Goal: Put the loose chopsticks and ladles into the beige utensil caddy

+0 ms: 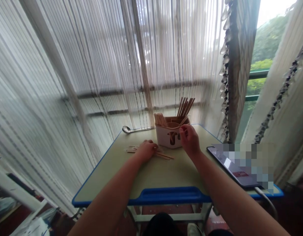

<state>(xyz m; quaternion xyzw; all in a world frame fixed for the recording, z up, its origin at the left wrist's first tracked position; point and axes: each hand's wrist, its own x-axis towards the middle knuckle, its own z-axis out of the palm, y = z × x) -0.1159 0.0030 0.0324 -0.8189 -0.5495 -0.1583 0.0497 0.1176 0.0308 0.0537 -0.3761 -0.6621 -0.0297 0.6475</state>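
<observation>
On the table lie several thin wooden chopsticks (166, 156), some in clear wrapping at the left. My left hand (147, 150) rests over them with its fingers curled down around their middle; the fingertips are partly hidden. A white holder with a brown inner part (163, 137) stands behind, with cut-out shapes in its front. Pale chopsticks (160, 119) fill its left compartment, and darker chopsticks (185, 107) lean in the back right one. At the holder's front right rim, my right hand (190, 137) is closed in a pinch, and a thin stick seems to rise from its fingertips.
A metal slotted ladle (136, 130) lies along the table's back left edge. To the right is a phone (233, 167) with a white cable (266, 200). The table (104, 180) has a blue rim; striped curtains (104, 59) hang close behind it.
</observation>
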